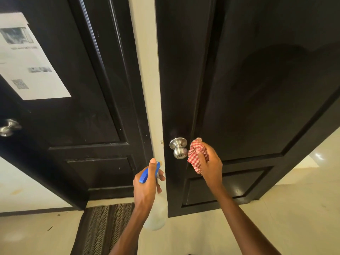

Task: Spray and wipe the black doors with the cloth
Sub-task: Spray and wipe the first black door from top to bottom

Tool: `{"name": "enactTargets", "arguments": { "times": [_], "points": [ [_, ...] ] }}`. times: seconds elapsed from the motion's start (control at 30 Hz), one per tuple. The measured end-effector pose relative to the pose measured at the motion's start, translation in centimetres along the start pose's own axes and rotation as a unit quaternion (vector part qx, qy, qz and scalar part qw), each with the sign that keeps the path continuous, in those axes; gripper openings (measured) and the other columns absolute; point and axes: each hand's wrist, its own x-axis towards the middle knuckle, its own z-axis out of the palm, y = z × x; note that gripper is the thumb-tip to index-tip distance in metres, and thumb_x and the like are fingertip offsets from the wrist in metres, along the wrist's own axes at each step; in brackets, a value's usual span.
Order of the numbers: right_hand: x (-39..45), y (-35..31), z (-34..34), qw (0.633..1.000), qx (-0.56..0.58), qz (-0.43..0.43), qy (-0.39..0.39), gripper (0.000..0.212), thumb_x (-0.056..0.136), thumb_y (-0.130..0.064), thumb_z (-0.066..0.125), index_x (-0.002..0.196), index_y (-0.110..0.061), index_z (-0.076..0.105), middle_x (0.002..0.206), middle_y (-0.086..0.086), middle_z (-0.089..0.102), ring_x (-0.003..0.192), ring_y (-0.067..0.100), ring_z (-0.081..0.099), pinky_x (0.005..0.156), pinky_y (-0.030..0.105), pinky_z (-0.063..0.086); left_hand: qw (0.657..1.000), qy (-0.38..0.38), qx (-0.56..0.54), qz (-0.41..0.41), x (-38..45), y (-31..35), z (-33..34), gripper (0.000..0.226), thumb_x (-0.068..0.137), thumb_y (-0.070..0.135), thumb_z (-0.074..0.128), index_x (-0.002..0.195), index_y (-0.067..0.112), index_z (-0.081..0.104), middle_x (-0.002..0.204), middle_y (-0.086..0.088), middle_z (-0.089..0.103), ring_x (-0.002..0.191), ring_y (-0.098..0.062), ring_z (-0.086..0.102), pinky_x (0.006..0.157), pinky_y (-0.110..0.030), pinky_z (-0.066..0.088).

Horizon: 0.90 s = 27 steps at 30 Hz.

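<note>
The red-and-white checked cloth (196, 153) sits bunched in the right hand (209, 162), just right of centre in the frame, the fingers curled round it in a closed grip with a loose corner hanging below the palm. The cloth's upper edge lies against or just beside the silver knob (179, 147) of the right black door (257, 89); whether it actually touches the metal is hard to tell.

The left hand (147, 183), lower centre, is clamped on the spray bottle (156, 212). The thumb lies up along the blue spray head (147, 173), and the other fingers wrap round the neck. Whether a finger rests on the trigger cannot be made out, since the hand covers it. The bottle's pale, translucent body hangs below the wrist and blends with the cream floor (202, 236) behind it. The nozzle points up toward the narrow cream strip of wall (145, 70) between the doors.

The left black door (77, 107) fills the left half of the frame. It carries a printed paper sheet (31, 59) at upper left, its text and pictures too blurred to read, and its own silver knob (9, 127) at the left edge. Both doors are panelled and glossy, with faint smears on the left one.

A dark woven doormat (104, 227) lies on the floor at the foot of the left door, cut off by the bottom edge. Both forearms run out of the frame at the bottom.
</note>
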Motion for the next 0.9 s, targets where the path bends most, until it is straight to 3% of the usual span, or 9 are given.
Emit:
{"name": "enactTargets", "arguments": {
  "times": [0.13,0.3,0.37,0.5,0.63,0.73,0.77,0.83,0.9],
  "points": [
    [-0.3,-2.1,2.8,0.997,0.011,-0.069,0.025,0.038,0.102,-0.021,0.062,0.14,-0.021,0.058,0.141,-0.001,0.055,0.121,0.009,0.057,0.096,0.017,0.049,1.0,0.015,0.009,0.003,0.1,-0.3,-0.6,0.05,0.09,0.056,0.047,0.082,0.014,0.073,0.066,-0.002,0.069,0.064,-0.023,0.067,0.052,-0.023,0.052],
    [1.8,-4.8,6.4,0.995,-0.091,-0.001,0.04,0.039,0.094,-0.017,0.069,0.131,-0.018,0.059,0.127,0.004,0.058,0.113,0.025,0.062,0.088,0.043,0.06,1.0,0.02,0.016,0.01,0.2,-0.2,-1.0,0.055,0.092,0.056,0.046,0.078,0.009,0.072,0.065,-0.003,0.069,0.061,-0.02,0.066,0.053,-0.025,0.052],
    [1.9,-5.0,7.1,0.985,-0.157,-0.053,0.048,0.04,0.086,-0.015,0.076,0.123,-0.016,0.062,0.121,0.008,0.064,0.107,0.029,0.065,0.085,0.044,0.06,1.0,0.022,0.012,0.009,0.2,-0.1,-1.2,0.056,0.091,0.056,0.046,0.078,0.008,0.071,0.064,-0.004,0.069,0.06,-0.019,0.066,0.051,-0.024,0.052],
    [2.0,-4.2,7.4,0.931,-0.29,-0.217,0.028,0.045,0.076,-0.019,0.084,0.118,-0.018,0.068,0.117,0.008,0.068,0.108,0.033,0.065,0.091,0.045,0.056,1.0,0.026,0.009,0.006,0.5,0.1,-1.4,0.058,0.09,0.058,0.046,0.079,0.006,0.071,0.063,-0.004,0.068,0.057,-0.017,0.065,0.05,-0.023,0.052],
    [2.3,-4.5,8.2,0.837,-0.398,-0.371,-0.06,0.033,0.077,-0.027,0.079,0.109,-0.021,0.074,0.115,0.004,0.069,0.115,0.03,0.06,0.106,0.046,0.042,0.999,0.017,0.023,0.019,0.9,-0.1,-0.8,0.054,0.096,0.055,0.046,0.081,0.011,0.073,0.066,-0.006,0.069,0.061,-0.021,0.066,0.054,-0.03,0.053],
    [2.2,-4.8,8.3,0.797,-0.431,-0.411,-0.1,0.031,0.079,-0.034,0.077,0.108,-0.023,0.075,0.116,0.002,0.071,0.117,0.028,0.061,0.11,0.045,0.042,0.999,0.022,0.024,0.016,1.0,-0.1,-0.3,0.051,0.095,0.056,0.046,0.083,0.015,0.074,0.067,-0.001,0.069,0.062,-0.019,0.066,0.057,-0.03,0.053],
    [2.5,-4.6,7.9,0.809,-0.411,-0.41,-0.094,0.031,0.081,-0.032,0.074,0.111,-0.025,0.074,0.116,0.0,0.07,0.116,0.026,0.06,0.108,0.043,0.043,0.999,0.021,0.018,0.015,1.0,0.0,-0.1,0.051,0.093,0.056,0.046,0.084,0.015,0.074,0.066,0.0,0.069,0.06,-0.017,0.065,0.055,-0.027,0.053],
    [3.4,-4.1,6.7,0.879,-0.321,-0.343,-0.081,0.03,0.088,-0.027,0.065,0.117,-0.03,0.069,0.119,-0.005,0.068,0.116,0.019,0.058,0.102,0.036,0.046,1.0,0.021,0.008,0.017,1.1,0.1,0.0,0.052,0.092,0.056,0.046,0.083,0.012,0.074,0.066,-0.001,0.069,0.059,-0.016,0.065,0.053,-0.024,0.052],
    [3.7,-2.7,5.0,0.97,-0.178,-0.156,-0.053,0.023,0.095,-0.03,0.059,0.116,-0.035,0.065,0.118,-0.013,0.065,0.109,0.01,0.06,0.089,0.03,0.053,1.0,0.024,0.004,0.017,1.2,0.2,0.0,0.051,0.092,0.055,0.047,0.084,0.012,0.074,0.066,-0.001,0.069,0.059,-0.016,0.065,0.052,-0.023,0.052]
  ]
}}
